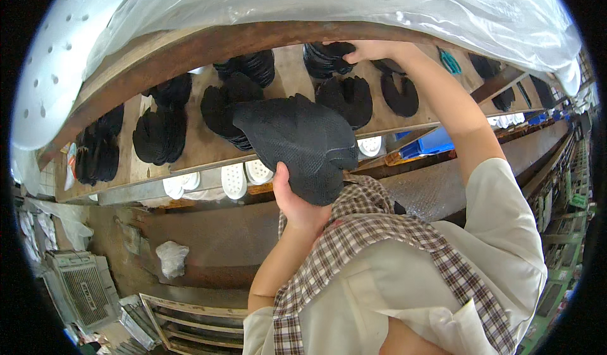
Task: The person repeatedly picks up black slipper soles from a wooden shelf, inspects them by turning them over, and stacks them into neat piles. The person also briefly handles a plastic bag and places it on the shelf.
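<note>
Under the plastic sheet (354,1), a black mesh upper (303,143) is gripped by the left hand (294,200); a stacked black piece (329,58) on the wooden shelf (291,70) is pinched by the right hand (370,51).

Cream short sleeves, checked apron

Daylight is soft and fairly even, strongest at the top, where the clear plastic sheet (379,1) above the right hand (370,50) glares nearly white and loses detail. The white perforated panel (54,70) far to the left of both hands is also washed out. Under the wooden shelf edge (208,48) lies a band of shade, and the black mesh pieces (303,143) gripped by the left hand (297,203) show weave only on the lit face. Below the left hand the floor is dim. Fisheye bending curves the shelf strongly; corners are black, and the rim looks soft.
</note>
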Available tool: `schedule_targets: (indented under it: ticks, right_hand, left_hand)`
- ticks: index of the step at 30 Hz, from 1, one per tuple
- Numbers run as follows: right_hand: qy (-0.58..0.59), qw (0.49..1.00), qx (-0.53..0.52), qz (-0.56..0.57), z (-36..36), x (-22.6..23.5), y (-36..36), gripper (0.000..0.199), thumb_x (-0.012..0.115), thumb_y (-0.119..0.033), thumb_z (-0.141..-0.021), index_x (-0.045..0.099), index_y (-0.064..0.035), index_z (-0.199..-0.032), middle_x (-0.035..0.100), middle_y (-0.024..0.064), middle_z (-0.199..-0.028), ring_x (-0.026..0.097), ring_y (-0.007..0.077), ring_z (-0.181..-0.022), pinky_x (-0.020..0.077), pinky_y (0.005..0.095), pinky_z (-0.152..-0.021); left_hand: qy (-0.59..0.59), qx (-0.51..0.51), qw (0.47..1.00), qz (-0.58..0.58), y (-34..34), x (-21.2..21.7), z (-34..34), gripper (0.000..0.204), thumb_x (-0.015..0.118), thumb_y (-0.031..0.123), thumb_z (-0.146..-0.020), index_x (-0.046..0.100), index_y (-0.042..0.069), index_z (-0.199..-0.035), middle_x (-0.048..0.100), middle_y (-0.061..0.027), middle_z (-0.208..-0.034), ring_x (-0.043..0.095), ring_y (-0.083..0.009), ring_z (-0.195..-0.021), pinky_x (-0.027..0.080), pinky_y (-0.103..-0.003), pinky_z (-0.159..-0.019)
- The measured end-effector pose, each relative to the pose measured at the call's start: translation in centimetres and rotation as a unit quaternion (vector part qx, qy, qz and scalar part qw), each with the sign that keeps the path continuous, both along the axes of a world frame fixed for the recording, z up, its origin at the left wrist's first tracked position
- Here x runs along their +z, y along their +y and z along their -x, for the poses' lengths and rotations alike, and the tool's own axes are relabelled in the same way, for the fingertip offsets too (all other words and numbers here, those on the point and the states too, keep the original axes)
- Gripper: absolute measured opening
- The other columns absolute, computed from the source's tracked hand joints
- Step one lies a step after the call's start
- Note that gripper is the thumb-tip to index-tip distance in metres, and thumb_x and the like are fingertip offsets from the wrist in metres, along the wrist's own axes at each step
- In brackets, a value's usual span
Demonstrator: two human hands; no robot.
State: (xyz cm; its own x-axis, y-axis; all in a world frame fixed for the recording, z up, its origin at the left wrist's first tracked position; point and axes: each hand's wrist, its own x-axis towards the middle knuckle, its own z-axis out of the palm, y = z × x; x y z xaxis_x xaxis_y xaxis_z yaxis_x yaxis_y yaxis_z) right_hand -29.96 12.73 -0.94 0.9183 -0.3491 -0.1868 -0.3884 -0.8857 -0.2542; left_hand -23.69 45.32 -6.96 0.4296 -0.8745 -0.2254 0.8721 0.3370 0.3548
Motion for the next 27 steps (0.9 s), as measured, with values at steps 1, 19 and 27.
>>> schedule_targets:
  ticks: [1,19,27]
  right_hand:
    - [0.0,1.0,0.009,-0.021,0.2,-0.4,-0.6,0.061,0.056,-0.012,-0.083,0.037,-0.0147,-0.141,0.04,0.0108,-0.144,0.038,0.0279,-0.132,0.0277,0.0408,-0.111]
    - [-0.147,0.979,-0.135,0.035,1.0,2.6,1.9,0.076,0.067,-0.057,-0.074,0.05,-0.0141,-0.134,0.05,0.0153,-0.136,0.047,0.0322,-0.123,0.0368,0.0409,-0.104]
    - [-0.124,0.989,0.078,0.015,5.3,0.8,10.9,0.059,0.08,-0.024,-0.064,0.058,-0.0104,-0.118,0.059,0.0116,-0.11,0.048,0.0326,-0.114,0.0385,0.045,-0.098]
  left_hand:
    - [-0.008,-0.005,1.0,0.005,0.1,0.0,0.0,0.062,0.054,0.048,-0.086,0.043,0.009,-0.134,0.05,-0.0083,-0.132,0.048,-0.0281,-0.121,0.037,-0.041,-0.102]
    - [-0.005,-0.023,1.0,0.002,0.6,-0.4,-0.3,0.058,0.051,0.047,-0.088,0.046,0.011,-0.133,0.052,-0.0088,-0.132,0.052,-0.0304,-0.117,0.04,-0.044,-0.101]
    - [-0.044,0.012,0.998,-0.03,1.6,0.5,-1.2,0.063,0.046,0.051,-0.089,0.04,0.012,-0.137,0.05,-0.0099,-0.134,0.049,-0.0314,-0.122,0.038,-0.05,-0.101]
